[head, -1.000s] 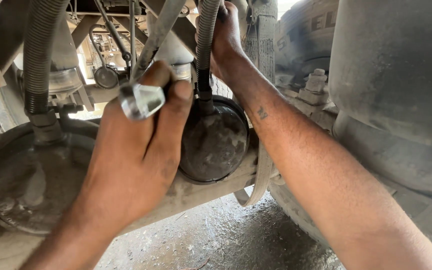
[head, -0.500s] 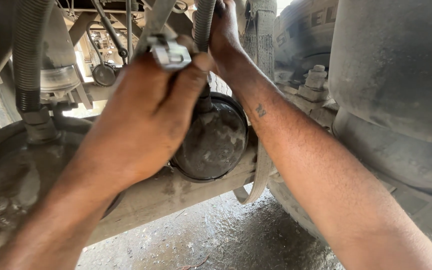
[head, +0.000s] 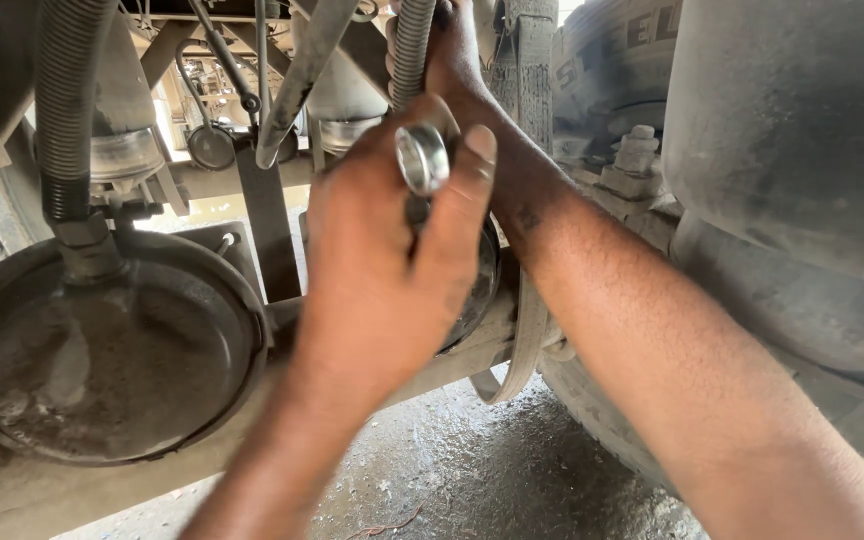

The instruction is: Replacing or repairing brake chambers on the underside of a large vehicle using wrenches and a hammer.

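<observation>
Since the earlier frame, my left hand had turned the metal socket so that its open end faced the camera, its short axis pointing toward me. I pinched the socket between thumb and fingertips, just in front of the ribbed hose. My right hand was curled around that hose above. Behind the left hand sat a round dark chamber; a larger one lay well to the left.

I note daylight entering from behind the chassis, upper left and top right blown out. Underside shaded, soft shadows. Near forearm slightly soft; edges mildly stretched.
</observation>
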